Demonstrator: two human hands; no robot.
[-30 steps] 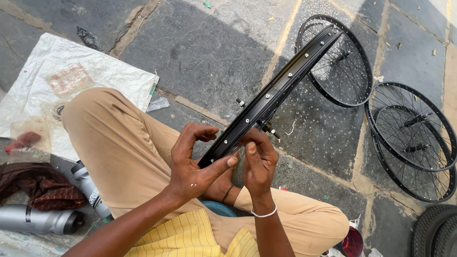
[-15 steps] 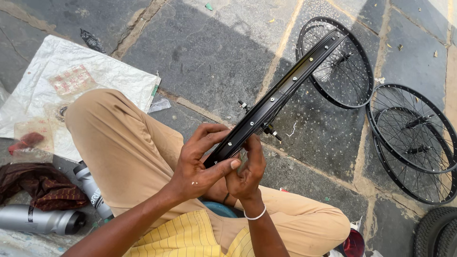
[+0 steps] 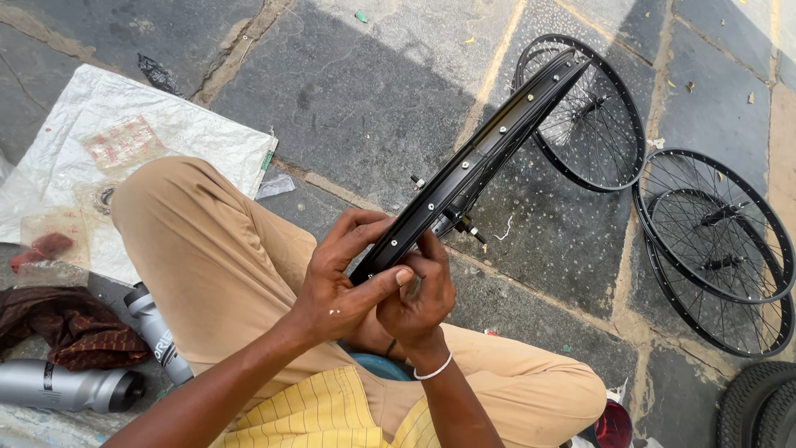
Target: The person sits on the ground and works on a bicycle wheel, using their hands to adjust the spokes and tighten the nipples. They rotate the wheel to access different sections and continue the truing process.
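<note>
Holding the black metal bicycle wheel rim (image 3: 473, 166) edge-on above the lap, the left hand (image 3: 340, 286) is wrapped around its near end with the thumb laid across the inner channel, fingers curled over the top edge. The right hand (image 3: 419, 299) is closed narrowly at the same end, fingertips pinched against the rim wall; whether a small part or tool sits between them I cannot tell. To do this well, I judge the left hand should keep the rim from rolling while the right works one spoke hole at a time, staying close to the grip so the long free end does not swing.

From the hands the rim runs toward 1 o'clock, a slim double-walled hoop seen almost side-on, with small bright eyelets spaced along its channel and short nipples poking out below near its middle.

At 9 o'clock, beside the tan-trousered knee (image 3: 199, 249), a white-and-black plastic bottle (image 3: 157, 332) lies near a grey metal flask (image 3: 66, 386) and a dark red checked cloth (image 3: 70, 328). Farther at 10 o'clock a white woven sack (image 3: 191, 133) is spread on the grey stone paving (image 3: 348, 91). At 1 o'clock a spoked black wheel (image 3: 593, 116) lies flat, with two more stacked spoked wheels (image 3: 717, 249) at 3 o'clock.
</note>
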